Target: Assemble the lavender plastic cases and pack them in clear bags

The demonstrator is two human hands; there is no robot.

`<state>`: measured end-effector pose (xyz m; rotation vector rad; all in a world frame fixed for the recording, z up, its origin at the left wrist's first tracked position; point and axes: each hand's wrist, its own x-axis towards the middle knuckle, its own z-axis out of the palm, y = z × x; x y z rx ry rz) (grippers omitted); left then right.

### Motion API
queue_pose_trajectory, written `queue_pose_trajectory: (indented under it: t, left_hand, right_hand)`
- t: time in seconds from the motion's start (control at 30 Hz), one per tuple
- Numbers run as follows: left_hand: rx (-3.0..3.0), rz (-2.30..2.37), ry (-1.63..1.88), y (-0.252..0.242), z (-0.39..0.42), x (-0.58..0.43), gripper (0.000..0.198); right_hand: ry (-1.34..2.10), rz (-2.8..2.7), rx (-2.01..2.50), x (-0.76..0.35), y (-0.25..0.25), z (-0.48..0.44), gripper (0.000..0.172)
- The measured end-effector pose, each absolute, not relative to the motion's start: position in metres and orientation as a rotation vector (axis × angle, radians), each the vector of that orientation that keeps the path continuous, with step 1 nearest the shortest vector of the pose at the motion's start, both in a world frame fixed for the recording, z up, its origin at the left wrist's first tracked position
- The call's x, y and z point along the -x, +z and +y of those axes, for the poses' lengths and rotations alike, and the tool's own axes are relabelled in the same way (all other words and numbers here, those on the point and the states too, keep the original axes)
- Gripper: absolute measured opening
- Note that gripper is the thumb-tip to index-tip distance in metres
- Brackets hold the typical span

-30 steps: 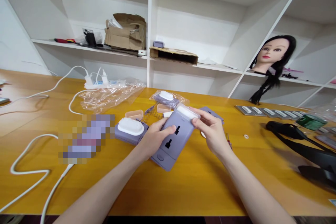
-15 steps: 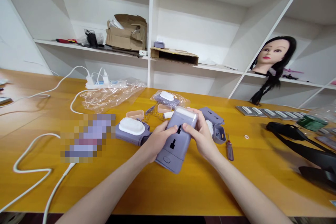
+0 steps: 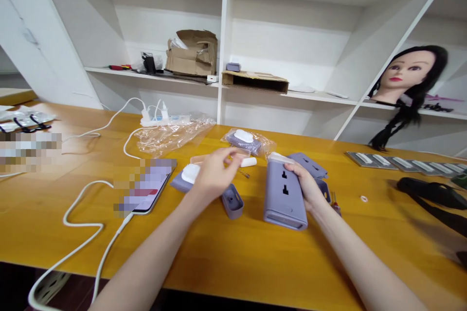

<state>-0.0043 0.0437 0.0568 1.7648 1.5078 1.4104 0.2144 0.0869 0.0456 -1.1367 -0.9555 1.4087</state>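
My right hand (image 3: 304, 182) grips a purple plastic housing (image 3: 285, 194) by its upper right side, thumb across the front. The housing has two black keyhole-like slots, a white upper end and a slot at the bottom. My left hand (image 3: 217, 170) is off the housing, fingers loosely curled and apart, with nothing visible in them. It hovers above the peach trays (image 3: 199, 159), close to a white cylinder (image 3: 249, 162) and a small spring (image 3: 245, 173). Below that hand lies a small purple cup (image 3: 232, 201). Partly behind the wrist is a purple unit with a white pad (image 3: 190, 173).
A phone (image 3: 151, 187) on a white cable lies left. Behind are a bagged purple unit (image 3: 243, 141), clear plastic and a power strip (image 3: 164, 120). A slotted purple plate (image 3: 310, 165), screwdriver (image 3: 336, 208) and white ring (image 3: 364, 198) lie right. Shelves hold cardboard and a mannequin head (image 3: 404, 75).
My left hand has let go of the housing and moved left and up over the loose parts. My right hand has tilted the housing more upright. The view has swung left.
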Motion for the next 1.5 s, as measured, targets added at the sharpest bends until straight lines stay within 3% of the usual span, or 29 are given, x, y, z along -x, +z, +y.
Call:
queue_pose_trajectory:
  t: [0.13,0.37,0.6,0.9,1.1,1.17,1.3,1.5]
  left_hand:
    - [-1.682,2.168,1.323,0.068,0.070,0.049,0.044]
    - [-1.240,2.551,0.971,0.035,0.120,0.119,0.054]
    - [-1.298,2.585,0.888,0.009,0.128,0.127,0.052]
    - [-2.079,2.305,1.172,0.048,0.102,0.085,0.050]
    - [-2.500,1.888,1.106,0.041,0.099,0.061,0.042]
    - [-2.545,1.812,1.078,0.034,0.102,0.063,0.038]
    - [-2.585,1.731,1.024,0.025,0.106,0.069,0.036]
    - [-2.541,1.762,0.923,0.023,0.100,0.053,0.043]
  right_hand:
    - [1.419,-0.947,1.129,-0.214,0.046,0.086,0.022]
    - [1.418,-0.995,1.113,-0.214,0.049,0.082,0.017]
    - [1.432,-0.982,1.095,-0.213,0.050,0.079,0.021]
    - [1.427,-0.992,1.012,-0.219,0.049,0.083,0.025]
    - [1.286,-1.128,0.961,-0.250,0.062,0.088,0.072]
    - [1.323,-1.271,0.926,-0.261,0.066,0.090,0.080]
    - [1.449,-1.526,0.842,-0.269,0.066,0.095,0.078]
    - [1.364,-1.898,0.809,-0.242,0.059,0.083,0.068]
